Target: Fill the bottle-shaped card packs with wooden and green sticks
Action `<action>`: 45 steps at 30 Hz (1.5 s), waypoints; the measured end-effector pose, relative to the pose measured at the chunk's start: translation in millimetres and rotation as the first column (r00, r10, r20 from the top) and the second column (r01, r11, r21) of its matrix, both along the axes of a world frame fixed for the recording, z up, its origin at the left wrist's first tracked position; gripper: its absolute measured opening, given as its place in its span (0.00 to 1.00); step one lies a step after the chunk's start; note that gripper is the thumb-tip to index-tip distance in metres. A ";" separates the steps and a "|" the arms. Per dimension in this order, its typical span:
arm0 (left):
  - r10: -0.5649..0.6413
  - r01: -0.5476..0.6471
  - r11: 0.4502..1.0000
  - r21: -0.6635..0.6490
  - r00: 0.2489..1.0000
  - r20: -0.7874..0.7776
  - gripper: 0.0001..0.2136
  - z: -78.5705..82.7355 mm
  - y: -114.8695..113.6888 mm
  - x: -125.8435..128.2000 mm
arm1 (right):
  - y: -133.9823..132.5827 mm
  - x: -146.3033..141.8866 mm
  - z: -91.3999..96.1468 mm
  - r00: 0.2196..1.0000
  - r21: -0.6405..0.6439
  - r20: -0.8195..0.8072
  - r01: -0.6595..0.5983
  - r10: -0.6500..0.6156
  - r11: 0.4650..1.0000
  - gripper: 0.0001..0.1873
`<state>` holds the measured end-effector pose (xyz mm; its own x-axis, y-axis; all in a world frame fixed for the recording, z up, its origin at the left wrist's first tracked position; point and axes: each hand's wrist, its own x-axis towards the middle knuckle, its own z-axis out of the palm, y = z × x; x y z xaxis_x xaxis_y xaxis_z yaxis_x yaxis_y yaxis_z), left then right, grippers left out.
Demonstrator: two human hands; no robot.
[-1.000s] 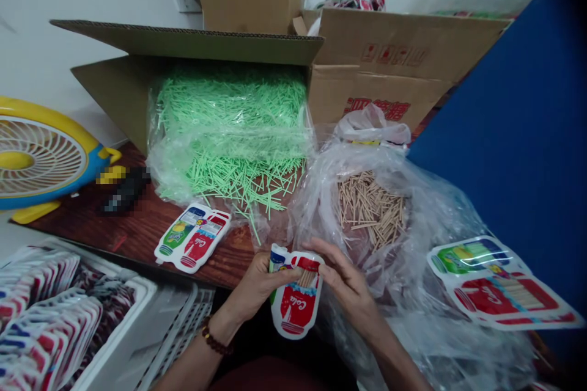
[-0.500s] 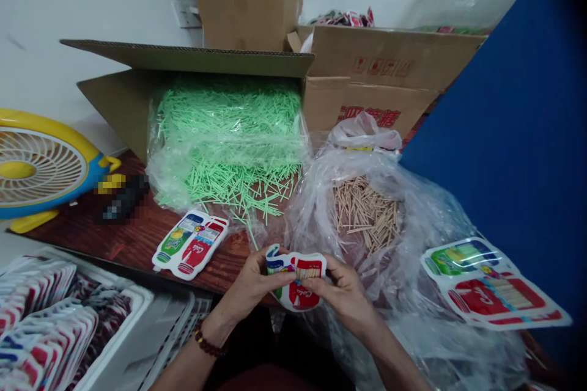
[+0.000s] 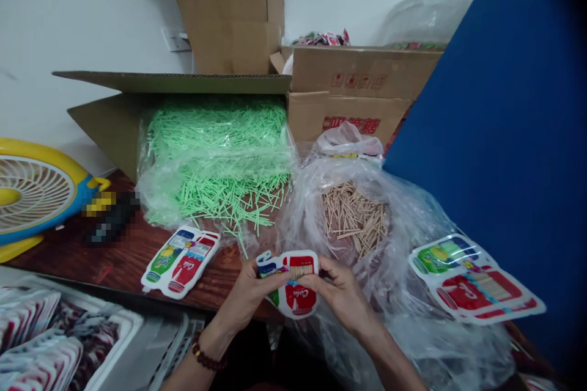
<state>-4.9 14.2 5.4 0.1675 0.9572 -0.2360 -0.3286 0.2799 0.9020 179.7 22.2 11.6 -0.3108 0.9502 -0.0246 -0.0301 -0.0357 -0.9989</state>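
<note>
A bottle-shaped printed packet [image 3: 300,298], red, green and white with "Cola" on it, is held low at the table's front edge. My left hand [image 3: 250,293] grips its left side, thumb across the front. On the right side, my right hand [image 3: 337,287] pinches it, thumb by a window where pale brown sticks show. The packet's upper left part is bent. Just beyond my hands, brown sticks [image 3: 355,217] lie in an open clear plastic bag [image 3: 298,214]. Similar packets [image 3: 181,261] lie to the left, and more packets [image 3: 477,281] rest on plastic at the right.
Green sticks [image 3: 220,153] spill from a plastic liner in an open cardboard box [image 3: 105,128]. A yellow and blue fan [image 3: 41,189] stands left. Filled packets stand in a white foam box [image 3: 128,324] at lower left. A blue panel [image 3: 495,134] slants along the right.
The camera view has shifted, so the boxes and fan appear lower and further left. Both hands keep hold of the packet, with its upper left part still bent.
</note>
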 end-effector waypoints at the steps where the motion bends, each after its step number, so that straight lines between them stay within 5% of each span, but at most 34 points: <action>1: -0.022 0.022 1.000 0.006 1.000 -0.006 0.08 1.5 0.4 1.5 | 0.8 -0.7 -1.3 0.998 -0.049 -0.065 -0.028 0.025 0.998 0.10; 4: -0.021 0.021 1.000 0.017 1.000 0.008 0.07 5.6 1.2 5.7 | 2.1 -5.4 -4.7 0.981 -0.138 -0.187 -0.071 0.044 0.988 0.15; 15: 0.069 -0.066 0.997 -0.043 0.995 0.068 0.07 6.4 7.2 4.6 | 4.8 -11.6 -7.4 0.975 -0.155 -0.216 0.009 -0.043 0.988 0.13; 25: 0.100 -0.099 0.995 -0.017 0.994 0.044 0.06 4.4 11.3 3.5 | 7.9 -8.7 -17.4 0.989 -0.132 -0.138 0.035 -0.053 0.991 0.12; 31: 0.082 -0.081 0.997 0.014 0.992 -0.099 0.07 0.8 12.3 -3.9 | 30.9 29.5 -15.3 0.982 0.086 0.150 0.100 -0.113 0.991 0.12; 34: 0.052 -0.052 0.999 0.007 0.990 -0.128 0.08 0.2 11.9 -5.8 | 60.4 67.7 -16.7 0.836 0.316 0.474 0.132 -0.277 0.940 0.10; 38: 0.020 -0.018 1.000 0.014 0.983 -0.180 0.08 0.7 11.5 -3.0 | 95.1 96.7 -22.6 0.434 0.371 0.856 -0.135 -0.282 0.919 0.11; 45: -0.011 0.026 0.997 0.070 0.976 -0.216 0.09 10.1 9.0 -1.4 | 115.4 79.0 -29.2 0.354 0.308 0.916 -0.323 -0.187 0.895 0.06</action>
